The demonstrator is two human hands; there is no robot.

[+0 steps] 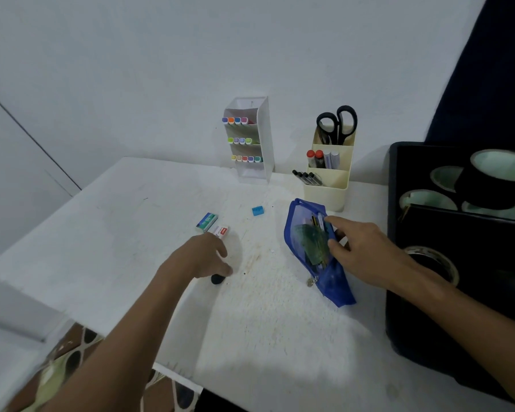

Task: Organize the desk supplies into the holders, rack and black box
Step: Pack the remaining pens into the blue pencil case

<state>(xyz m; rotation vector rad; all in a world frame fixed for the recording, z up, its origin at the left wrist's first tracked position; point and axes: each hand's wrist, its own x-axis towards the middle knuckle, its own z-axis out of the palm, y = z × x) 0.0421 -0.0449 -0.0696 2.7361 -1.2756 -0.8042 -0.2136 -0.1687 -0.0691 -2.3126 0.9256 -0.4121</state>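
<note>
The blue mesh pouch [315, 251] lies on the white table [131, 218], mouth open toward the cream holder [327, 185] just behind it. The right hand [366, 257] rests on the pouch, forefinger and thumb spread wide at its opening, closed on nothing I can see. Soft, floppy, light by the look of it, so it will sag if lifted by one corner; better to pin the fabric and draw the stiff pens out by their ends. Left of the pouch, the left hand [202, 257] hovers with fingers curled loosely over a small dark object [217, 278], touching it but not clearly gripping. Beyond that hand lie an eraser [220, 230] and a small box [207, 222], rigid and easy to pinch.
</note>
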